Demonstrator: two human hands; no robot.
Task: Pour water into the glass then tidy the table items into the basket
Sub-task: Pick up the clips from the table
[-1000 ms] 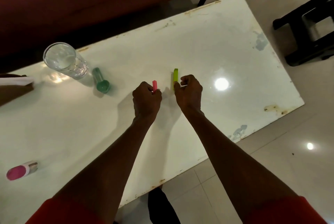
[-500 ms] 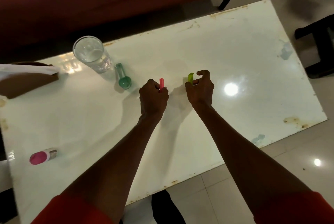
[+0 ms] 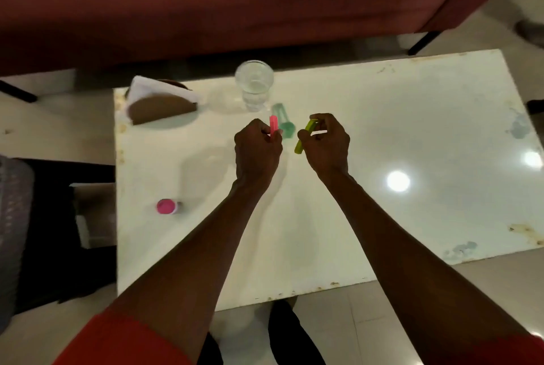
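Note:
My left hand (image 3: pixel 257 150) is closed around a pink marker (image 3: pixel 273 126) whose tip sticks up above the fist. My right hand (image 3: pixel 325 142) grips a yellow-green marker (image 3: pixel 304 136), tilted and lifted off the white table (image 3: pixel 412 135). Just behind the two hands lies a green marker (image 3: pixel 285 122) on the table. A clear glass (image 3: pixel 254 86) with water stands upright near the far edge. A small bottle with a pink cap (image 3: pixel 167 206) lies on its side at the left. A grey basket (image 3: pixel 11 217) shows at the left frame edge, off the table.
A brown holder with white napkins (image 3: pixel 160 102) stands at the table's far left corner. A dark red sofa (image 3: pixel 220 2) runs behind the table. A dark stool or stand (image 3: pixel 59 232) sits on the floor left of the table. My legs are below the near edge.
The view has swung left, bringing the napkin holder and basket into sight. Both hands have lifted their markers off the table, and the yellow-green marker is now tilted.

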